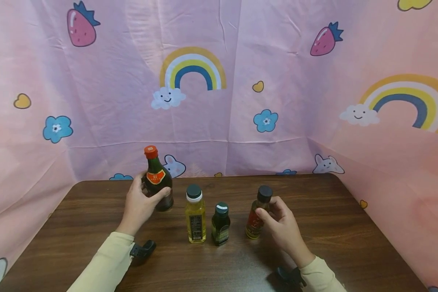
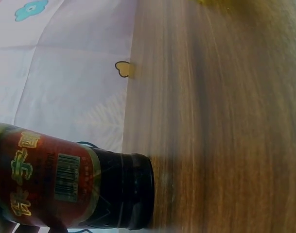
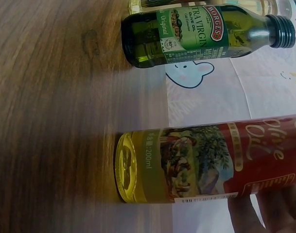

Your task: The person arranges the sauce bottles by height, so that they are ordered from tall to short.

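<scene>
On the left, my left hand grips a dark glass sauce bottle with a red cap, thumb across its front. Its red label with gold characters faces the left wrist view, where the sauce bottle shows its dark base by the tabletop. My right hand holds a small olive oil bottle with a black cap and red label. In the right wrist view, fingers curl against this olive oil bottle. Both held bottles are upright; whether their bases touch the table I cannot tell.
Between the hands stand a clear bottle of yellow oil with a dark green cap and a small green olive oil bottle. They share a brown wooden table. A pink patterned cloth hangs behind and at both sides.
</scene>
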`<state>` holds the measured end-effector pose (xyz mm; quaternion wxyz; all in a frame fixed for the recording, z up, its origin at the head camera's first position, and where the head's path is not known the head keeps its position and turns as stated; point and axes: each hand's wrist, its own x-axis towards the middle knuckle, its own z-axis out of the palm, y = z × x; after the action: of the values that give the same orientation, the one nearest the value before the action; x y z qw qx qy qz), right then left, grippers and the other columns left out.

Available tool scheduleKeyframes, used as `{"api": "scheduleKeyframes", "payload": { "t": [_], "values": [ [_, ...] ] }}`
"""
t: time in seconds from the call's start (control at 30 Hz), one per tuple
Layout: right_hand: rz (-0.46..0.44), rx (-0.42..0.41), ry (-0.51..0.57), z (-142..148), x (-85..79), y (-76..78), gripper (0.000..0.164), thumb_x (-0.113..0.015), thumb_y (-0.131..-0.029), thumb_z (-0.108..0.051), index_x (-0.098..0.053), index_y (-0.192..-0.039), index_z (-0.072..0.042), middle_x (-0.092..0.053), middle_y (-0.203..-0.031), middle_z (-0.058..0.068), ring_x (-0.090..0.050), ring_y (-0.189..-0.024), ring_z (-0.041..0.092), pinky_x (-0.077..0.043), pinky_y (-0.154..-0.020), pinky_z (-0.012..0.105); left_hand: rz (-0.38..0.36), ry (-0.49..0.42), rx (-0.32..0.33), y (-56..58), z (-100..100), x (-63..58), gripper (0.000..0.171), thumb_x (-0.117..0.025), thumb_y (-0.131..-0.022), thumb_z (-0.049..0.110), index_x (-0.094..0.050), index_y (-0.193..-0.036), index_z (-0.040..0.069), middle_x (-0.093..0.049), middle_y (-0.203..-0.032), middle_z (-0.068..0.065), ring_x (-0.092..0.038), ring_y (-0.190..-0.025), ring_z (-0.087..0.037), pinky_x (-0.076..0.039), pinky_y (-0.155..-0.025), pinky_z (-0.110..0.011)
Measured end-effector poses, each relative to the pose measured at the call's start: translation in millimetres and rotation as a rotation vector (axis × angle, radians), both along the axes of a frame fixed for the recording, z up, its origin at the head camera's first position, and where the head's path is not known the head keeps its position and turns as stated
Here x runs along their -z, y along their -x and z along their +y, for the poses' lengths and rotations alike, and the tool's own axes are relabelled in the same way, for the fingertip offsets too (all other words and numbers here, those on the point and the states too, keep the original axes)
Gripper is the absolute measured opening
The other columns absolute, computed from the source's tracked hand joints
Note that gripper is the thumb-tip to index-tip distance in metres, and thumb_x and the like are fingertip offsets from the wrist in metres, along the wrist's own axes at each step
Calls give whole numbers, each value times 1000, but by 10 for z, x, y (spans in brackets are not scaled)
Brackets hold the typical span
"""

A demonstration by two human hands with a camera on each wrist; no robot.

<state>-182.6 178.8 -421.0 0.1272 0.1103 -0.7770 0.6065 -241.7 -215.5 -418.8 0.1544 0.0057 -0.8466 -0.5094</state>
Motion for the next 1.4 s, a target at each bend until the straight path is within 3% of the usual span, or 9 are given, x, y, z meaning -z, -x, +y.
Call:
{"api": "scheduleKeyframes", "payload": {
  "t": [0.33, 0.6, 0.77, 1.17, 1.4],
  "values": [
    [1, -6, 14, 4, 5, 2, 18, -72, -97, -5, -61, -110, 0, -70, -114, 12, -66, -110, 9, -51, -98, 22, 11, 3, 20, -6, -3, 10, 100, -82, -89, 43, -22, -162, 10, -48, -151, -24, -53, -134, -44, -45, -109, -62],
    [4, -22, 26, 4, 20, 3, 17, -71, -97, -5, -60, -110, 0, -71, -115, 14, -67, -111, 8, -51, -98, 21, 53, -3, 43, -77, -56, -7, 107, -85, -88, 36, -16, -165, 9, -32, -164, -22, -37, -148, -41, -36, -117, -56],
    [17, -32, 27, 7, 29, 7, 17, -71, -98, -5, -60, -110, 0, -71, -114, 14, -67, -111, 9, -51, -98, 21, 78, 35, 34, -221, -98, -66, 106, -85, -88, 37, -17, -165, 10, -29, -165, -21, -34, -149, -43, -36, -116, -58],
    [9, -21, 7, 17, 20, -8, 17, -70, -98, -6, -60, -111, 0, -71, -115, 14, -66, -110, 9, -52, -99, 24, 143, 104, 73, -581, -55, -205, 95, -87, -86, 31, -32, -161, 13, -41, -156, -17, -40, -144, -39, -41, -112, -61],
    [27, -22, 16, 7, 27, 2, 16, -70, -98, -4, -60, -110, 0, -71, -113, 14, -67, -108, 9, -52, -97, 23, 118, 122, 101, -770, 69, -228, 91, -87, -87, 34, -35, -159, 15, -43, -157, -13, -42, -145, -38, -42, -112, -55]
  ]
}}
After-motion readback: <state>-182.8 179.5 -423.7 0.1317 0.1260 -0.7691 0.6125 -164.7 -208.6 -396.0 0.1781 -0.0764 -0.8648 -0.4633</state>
